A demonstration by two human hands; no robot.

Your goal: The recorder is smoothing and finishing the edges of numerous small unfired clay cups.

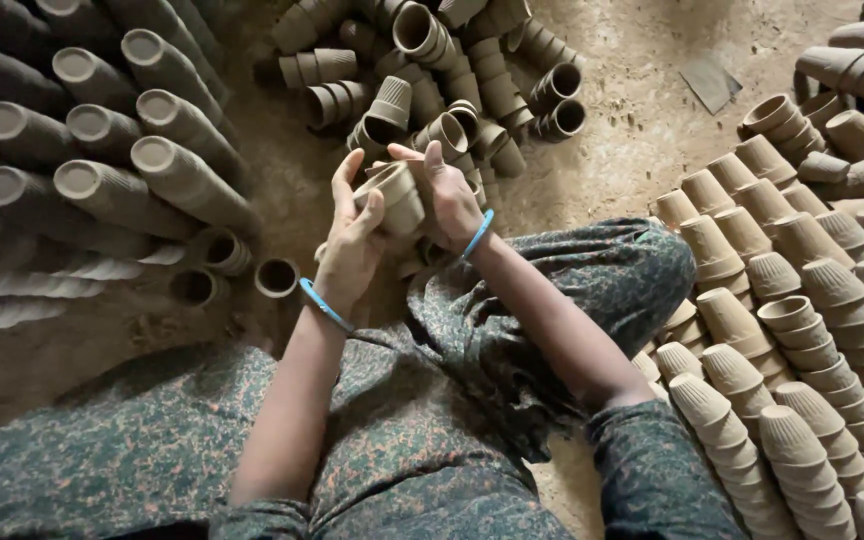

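While the person sat on the dirt floor [642,130] with legs in dark green patterned trousers [512,330], both hands met in front of the knees around one unfired clay cup [398,197]. The left hand [350,243] cupped it from the near side, palm and thumb against its wall and fingers raised along it, so its grip was closed on the cup. The right hand [449,200] pressed against the cup's other side, its fingers curled over the rim, gripping the same cup. The cup lay tilted, its mouth turned up and to the left, held clear of the floor. Each wrist wore a thin blue bangle [324,304].

Just beyond the hands lay a loose heap of short nested cup stacks [452,80], tipped in every direction. To the left, long stacks of greyer cups [102,150] lay on their sides in rows, bases toward the camera, with a few single cups [276,277] open-mouthed near the left wrist. To the right, lighter tan cups stood in upright nested columns [802,330], packed closely beside the right knee.
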